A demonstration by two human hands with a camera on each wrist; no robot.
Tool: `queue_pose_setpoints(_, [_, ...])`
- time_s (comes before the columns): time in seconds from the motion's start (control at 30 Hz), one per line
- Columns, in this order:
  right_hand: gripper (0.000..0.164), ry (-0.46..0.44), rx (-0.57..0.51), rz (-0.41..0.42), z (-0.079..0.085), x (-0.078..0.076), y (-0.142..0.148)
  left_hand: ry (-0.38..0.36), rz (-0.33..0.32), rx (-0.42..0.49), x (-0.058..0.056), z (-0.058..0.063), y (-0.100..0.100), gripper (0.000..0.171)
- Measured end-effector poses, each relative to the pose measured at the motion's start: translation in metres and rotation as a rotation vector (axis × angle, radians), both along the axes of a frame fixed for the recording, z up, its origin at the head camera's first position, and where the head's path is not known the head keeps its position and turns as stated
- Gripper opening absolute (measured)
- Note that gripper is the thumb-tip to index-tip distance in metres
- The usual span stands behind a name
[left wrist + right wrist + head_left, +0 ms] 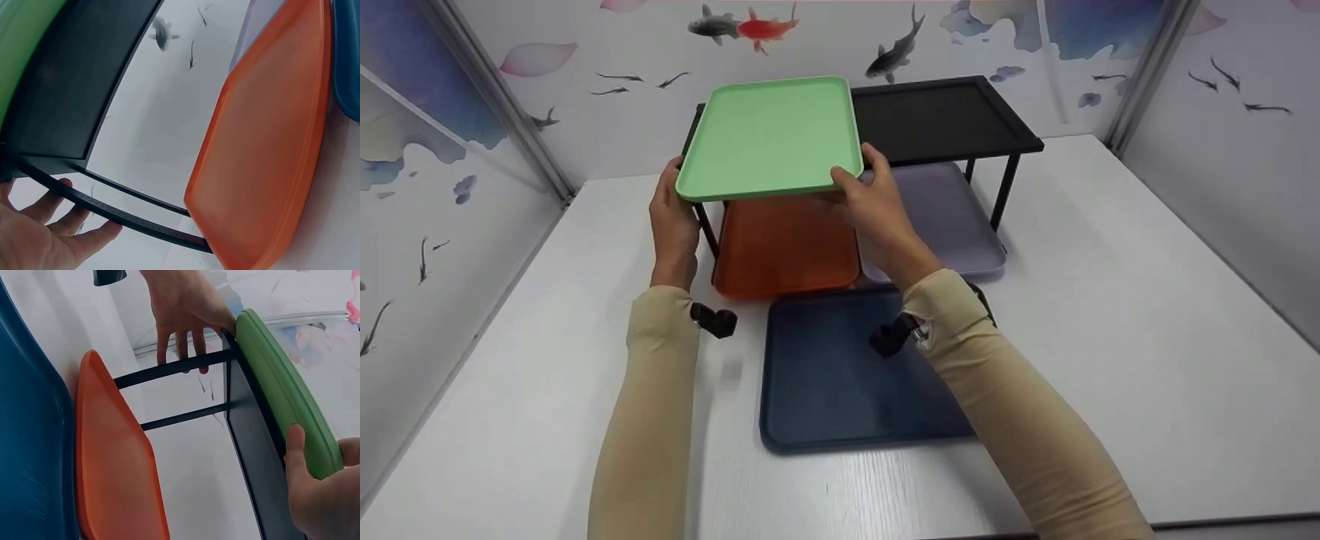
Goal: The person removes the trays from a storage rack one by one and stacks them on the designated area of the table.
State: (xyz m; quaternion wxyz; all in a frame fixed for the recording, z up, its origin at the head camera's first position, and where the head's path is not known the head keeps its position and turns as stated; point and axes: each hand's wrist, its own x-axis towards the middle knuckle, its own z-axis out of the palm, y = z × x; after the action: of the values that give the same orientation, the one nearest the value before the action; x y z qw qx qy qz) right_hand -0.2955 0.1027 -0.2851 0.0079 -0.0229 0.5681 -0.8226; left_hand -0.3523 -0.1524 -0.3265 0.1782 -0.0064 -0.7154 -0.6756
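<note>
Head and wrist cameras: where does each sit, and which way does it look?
Head: on the head, looking forward and down at the green tray, black shelf and orange tray; left grip, right grip and tan sleeves show.
Left wrist: on that wrist, tilted, looking under the black shelf; left grip shows.
Right wrist: on that wrist, tilted, looking across; left grip and right grip show.
Both wrist views share the orange tray.
</note>
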Motion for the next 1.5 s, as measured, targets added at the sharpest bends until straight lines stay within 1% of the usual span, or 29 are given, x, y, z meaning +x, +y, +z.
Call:
queue_pose_setpoints(0.17, [0.070, -0.019, -0.092, -0.014, 0.001, 0.001, -0.001, 0.000, -0.004, 0.002, 0.000, 0.000, 0.000, 0.051])
queue_pose_setpoints(0.3, [0.067, -0.033, -0.163, -0.050, 0.001, 0.003, 0.000, 0.006, -0.012, 0.006, 0.001, 0.000, 0.000, 0.052])
queue_pose_setpoints(0.4, [0.064, -0.037, -0.215, -0.075, 0.001, 0.005, 0.002, -0.006, -0.008, 0.004, 0.000, 0.001, 0.000, 0.052])
queue_pose_setpoints(0.53, [0.061, -0.022, -0.301, -0.094, 0.000, 0.008, 0.006, -0.023, -0.001, 0.009, 0.000, 0.001, -0.001, 0.051])
queue_pose_setpoints(0.63, [0.060, 0.001, -0.332, -0.102, -0.002, 0.012, 0.011, -0.028, -0.001, 0.019, 0.000, 0.001, -0.001, 0.051])
queue_pose_setpoints(0.87, [0.060, 0.058, -0.320, -0.110, -0.006, 0.026, 0.028, -0.044, 0.027, -0.043, 0.000, 0.001, -0.001, 0.051])
queue_pose_setpoints(1.0, [0.060, 0.078, -0.314, -0.111, -0.008, 0.034, 0.038, -0.047, 0.022, -0.026, -0.001, 0.001, -0.001, 0.051])
queue_pose_setpoints(1.33, [0.059, 0.147, -0.221, -0.115, -0.018, 0.050, 0.070, -0.060, 0.020, -0.022, -0.002, 0.000, -0.002, 0.050])
queue_pose_setpoints(1.5, [0.057, 0.179, -0.188, -0.138, -0.023, 0.056, 0.088, -0.050, 0.010, -0.018, -0.001, 0.000, -0.001, 0.051])
